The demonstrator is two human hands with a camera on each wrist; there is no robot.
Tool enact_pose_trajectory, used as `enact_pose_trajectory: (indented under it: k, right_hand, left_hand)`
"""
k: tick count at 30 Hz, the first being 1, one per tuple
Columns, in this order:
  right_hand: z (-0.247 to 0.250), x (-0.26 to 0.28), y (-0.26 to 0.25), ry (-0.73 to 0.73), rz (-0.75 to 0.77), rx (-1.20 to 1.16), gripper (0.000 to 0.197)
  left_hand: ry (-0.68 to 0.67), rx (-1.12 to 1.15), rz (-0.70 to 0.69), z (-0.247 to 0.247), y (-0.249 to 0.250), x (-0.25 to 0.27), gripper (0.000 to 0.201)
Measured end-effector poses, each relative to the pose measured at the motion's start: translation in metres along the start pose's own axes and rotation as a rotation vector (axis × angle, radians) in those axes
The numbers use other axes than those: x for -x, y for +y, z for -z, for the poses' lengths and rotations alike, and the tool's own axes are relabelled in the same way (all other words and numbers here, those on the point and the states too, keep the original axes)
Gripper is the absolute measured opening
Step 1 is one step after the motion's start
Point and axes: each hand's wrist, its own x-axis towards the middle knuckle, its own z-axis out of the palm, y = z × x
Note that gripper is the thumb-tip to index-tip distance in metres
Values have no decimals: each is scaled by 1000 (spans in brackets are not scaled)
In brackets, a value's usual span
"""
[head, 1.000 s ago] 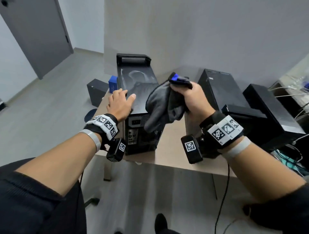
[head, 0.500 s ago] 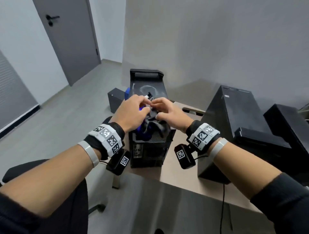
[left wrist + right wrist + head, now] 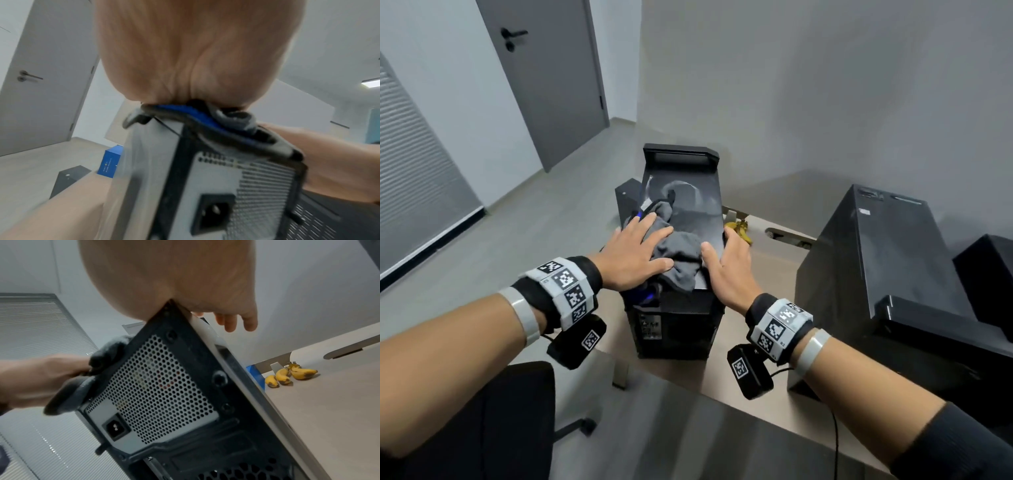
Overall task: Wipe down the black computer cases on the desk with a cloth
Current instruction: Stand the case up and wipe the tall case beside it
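Observation:
A black computer case [image 3: 690, 205] stands upright at the desk's [image 3: 763, 274] left end, its dusty top streaked with wipe marks. A grey cloth [image 3: 679, 248] with blue trim lies bunched on the near part of that top. My left hand [image 3: 640, 253] lies flat on the cloth with straight fingers, pressing it down. My right hand [image 3: 726, 270] rests on the case's top right edge, thumb on top and fingers hanging over the side. The left wrist view shows the cloth [image 3: 205, 113] squeezed under my palm. The right wrist view shows the case's perforated rear panel [image 3: 164, 386].
Two more black cases [image 3: 876, 257] [image 3: 989, 274] stand at the right, with a flat black unit [image 3: 935, 329] lying in front of them. Small bananas [image 3: 287, 374] lie on the desk behind the case. A black chair [image 3: 500, 418] is at my lower left.
One second ago my right hand held the cloth in the air. It put the cloth on the case top; my left hand now presses it and my right hand has shifted to the right edge.

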Motion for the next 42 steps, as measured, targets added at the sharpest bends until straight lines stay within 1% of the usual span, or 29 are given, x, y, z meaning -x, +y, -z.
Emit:
enact_pose_trajectory:
  k: [1, 3, 5, 8, 10, 13, 15, 17, 18, 21, 24, 28, 30, 33, 36, 38, 42]
  right_hand:
    - [0, 0, 0, -19, 9, 0, 86]
    - [2, -6, 0, -82, -11, -4, 89]
    - [4, -17, 1, -130, -63, -40, 99]
    - [4, -30, -1, -173, -158, -130, 112]
    - [3, -30, -2, -168, -210, -157, 112]
    - [1, -27, -3, -150, -279, -137, 108]
    - [0, -26, -6, -106, -318, -141, 104]
    - [0, -25, -11, -73, -356, -137, 97]
    - [0, -24, -13, -70, -373, -137, 92]
    - [3, -17, -18, -84, -406, -129, 78]
    - [4, -16, -24, -58, -425, -124, 74]
    - [-1, -18, -20, -1, -421, -98, 73]
    - [-4, -17, -18, 20, -400, -68, 74]
    - [-5, -12, -20, 40, -362, -15, 82]
    - [-6, -9, -21, 74, -332, -12, 77]
    - [-7, -8, -20, 81, -323, -17, 77]
    - [-9, -8, -20, 86, -316, -40, 87]
  left_hand:
    - [-13, -5, 4, 4, -4, -3, 84]
    - [-50, -22, -6, 11, -9, -17, 80]
    - [-58, -34, -18, 18, -16, -38, 76]
    - [-64, -60, -18, 29, -33, -76, 76]
    - [-72, -65, -31, 36, -46, -101, 78]
    - [-72, -68, -58, 50, -58, -134, 79]
    - [-64, -45, -77, 57, -59, -147, 81]
    - [-89, -13, -102, 59, -58, -148, 84]
    - [-119, -19, -136, 56, -55, -143, 88]
    - [-205, -154, -307, 45, -49, -123, 96]
    - [-217, -186, -371, 49, -48, -133, 84]
    - [-175, -181, -370, 56, -37, -177, 88]
    - [-149, -177, -338, 55, -28, -193, 88]
    - [-158, -192, -314, 56, -15, -202, 88]
    - [-192, -206, -350, 59, -6, -197, 84]
    - [-227, -228, -419, 58, 0, -186, 82]
    - [-322, -286, -649, 52, -2, -149, 80]
